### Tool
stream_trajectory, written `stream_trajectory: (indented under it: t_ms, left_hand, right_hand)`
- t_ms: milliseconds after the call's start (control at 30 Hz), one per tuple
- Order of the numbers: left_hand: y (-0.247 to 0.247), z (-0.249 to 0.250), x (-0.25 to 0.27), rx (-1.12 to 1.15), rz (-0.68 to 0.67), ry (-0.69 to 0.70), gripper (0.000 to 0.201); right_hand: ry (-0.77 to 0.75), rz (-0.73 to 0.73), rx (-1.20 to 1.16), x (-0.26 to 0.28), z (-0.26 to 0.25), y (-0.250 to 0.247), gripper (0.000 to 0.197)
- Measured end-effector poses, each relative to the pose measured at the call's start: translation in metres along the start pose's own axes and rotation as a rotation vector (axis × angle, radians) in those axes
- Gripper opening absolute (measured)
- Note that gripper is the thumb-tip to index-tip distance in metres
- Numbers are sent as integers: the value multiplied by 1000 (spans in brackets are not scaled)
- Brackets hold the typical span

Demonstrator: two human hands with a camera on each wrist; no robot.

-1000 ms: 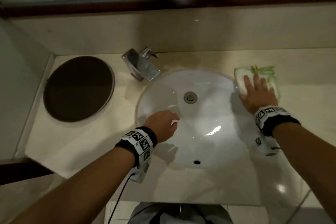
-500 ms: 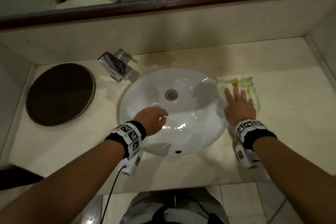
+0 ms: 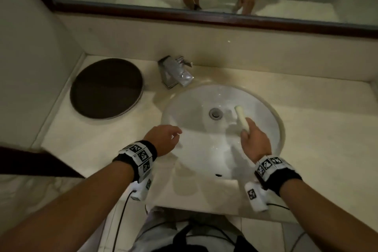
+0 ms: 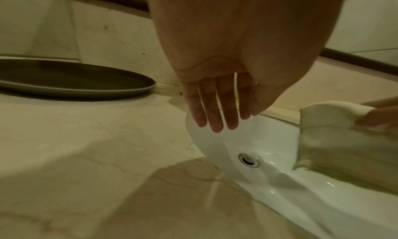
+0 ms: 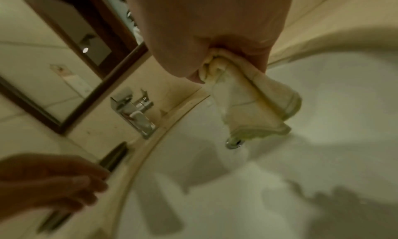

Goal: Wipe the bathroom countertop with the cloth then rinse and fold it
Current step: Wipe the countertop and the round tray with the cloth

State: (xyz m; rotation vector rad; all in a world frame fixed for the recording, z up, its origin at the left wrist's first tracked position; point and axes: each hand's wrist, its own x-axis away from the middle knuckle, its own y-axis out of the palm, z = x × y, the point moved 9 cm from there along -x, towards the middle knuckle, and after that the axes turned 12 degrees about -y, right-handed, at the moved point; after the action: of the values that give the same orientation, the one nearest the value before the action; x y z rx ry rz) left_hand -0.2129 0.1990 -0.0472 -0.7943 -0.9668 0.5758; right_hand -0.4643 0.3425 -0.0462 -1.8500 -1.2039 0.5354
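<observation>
- Since the earlier frames, the right hand (image 3: 253, 141) has left the beige stone countertop (image 3: 319, 120) on the right of the basin, where it lay flat on the cloth, and has carried the cloth over the white oval sink basin (image 3: 263, 116).
- The pale cream, green-edged cloth (image 3: 241, 117) now hangs bunched from that hand above the basin, just right of the round metal drain (image 3: 215, 113); the right wrist view shows its free end dangling close over the drain, and whether it touches the porcelain cannot be told.
- The right hand's fingers and thumb are curled round the gathered upper end of the cloth, squeezing it into a wad.
- The left hand (image 3: 163, 138) hovers at the near-left rim of the basin, fingers relaxed and slightly spread, holding nothing.
- Handling, as a judgement: the cloth looks thin, soft and light, and will droop wherever it is unsupported. Once wet it should be heavier and drip. For rinsing, a bunched grip suits; for folding, taking two corners along one hemmed edge would serve better.
- The square chrome faucet (image 3: 176, 73) stands at the far-left of the basin; no water is seen running.
- A round dark brown tray (image 3: 106, 88) lies on the counter at far left.
- Writing: no brand or label is readable; only black-and-white square marker patterns show on the wristbands (image 3: 141, 155).
</observation>
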Motion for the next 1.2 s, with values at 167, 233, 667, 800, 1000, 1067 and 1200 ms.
stream_trajectory:
  t_ms: [167, 233, 667, 800, 1000, 1067, 1200]
  left_hand:
    - [-24, -49, 7, 32, 25, -17, 30]
    - [-35, -72, 10, 37, 46, -24, 29]
    - [-55, -191, 12, -64, -1, -49, 36]
    - [-48, -211, 11, -86, -31, -29, 43]
    - [-37, -222, 13, -144, -126, -36, 58]
    - [-35, -220, 14, -198, -122, -22, 59]
    - [-35, -224, 14, -276, -130, -40, 59]
  right_hand:
    - [22, 2, -193, -25, -87, 31, 42]
    - [-93, -8, -203, -32, -131, 44, 45]
    - [-598, -483, 503, 32, -261, 220, 64]
    - [-581, -516, 566, 20, -250, 230, 58]
    - [-579, -527, 583, 18, -248, 235, 61]
    - [-561, -559, 560, 14, -251, 238, 63]
    - [-519, -539, 534, -16, -252, 238, 60]
